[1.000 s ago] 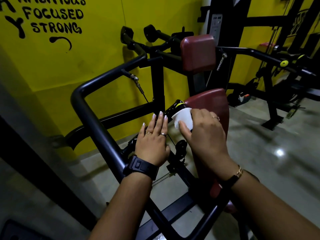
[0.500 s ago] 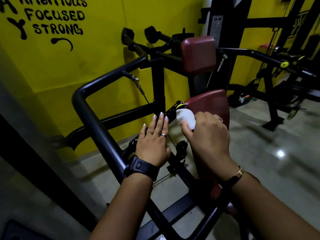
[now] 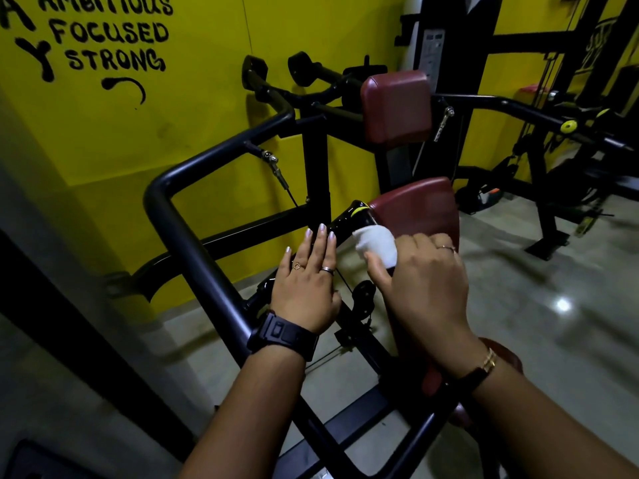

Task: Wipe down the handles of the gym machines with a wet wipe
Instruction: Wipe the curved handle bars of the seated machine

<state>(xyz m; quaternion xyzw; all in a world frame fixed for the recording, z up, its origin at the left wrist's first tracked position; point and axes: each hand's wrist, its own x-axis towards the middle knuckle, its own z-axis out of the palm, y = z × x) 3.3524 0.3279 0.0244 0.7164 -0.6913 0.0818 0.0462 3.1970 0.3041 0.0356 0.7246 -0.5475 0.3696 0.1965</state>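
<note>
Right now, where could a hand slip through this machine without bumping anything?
The widest opening is the window bordered by the bent frame tube, the upright post and the lower crossbar; a cable clip hangs in its top corner. Between the left hand and the right hand gripping the wipe, a pulley crowds the gap.

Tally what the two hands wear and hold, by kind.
Rings: 3 (two on the left hand, one on the right hand)
Wrist straps: 2 (one on each wrist)
Wet wipe: 1
Total: 6
</note>
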